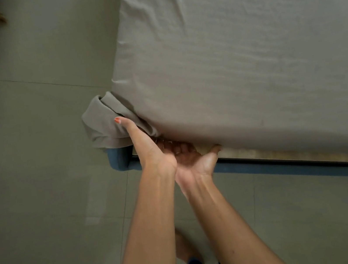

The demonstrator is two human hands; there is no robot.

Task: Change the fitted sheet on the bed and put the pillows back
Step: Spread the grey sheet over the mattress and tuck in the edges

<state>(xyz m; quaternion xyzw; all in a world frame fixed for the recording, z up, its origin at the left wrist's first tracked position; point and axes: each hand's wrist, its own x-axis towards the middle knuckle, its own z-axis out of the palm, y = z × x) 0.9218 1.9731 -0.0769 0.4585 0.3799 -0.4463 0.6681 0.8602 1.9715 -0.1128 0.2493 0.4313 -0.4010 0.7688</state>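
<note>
Clearly the sheet [236,56] is soft, light and slack, covering the mattress with a loose bunch hanging at the near corner; take it by that hem. The left hand [147,145] lies against the bunch, thumb straight, other fingers hidden. The right hand [193,158], palm up, curls its fingers under the mattress edge.

Dim, flat indoor light, soft shadows, slight blur, wide-angle bending at edges

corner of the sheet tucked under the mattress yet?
No: at the corner a bunch of sheet hangs loose outside the mattress, with the left hand against it.
</note>
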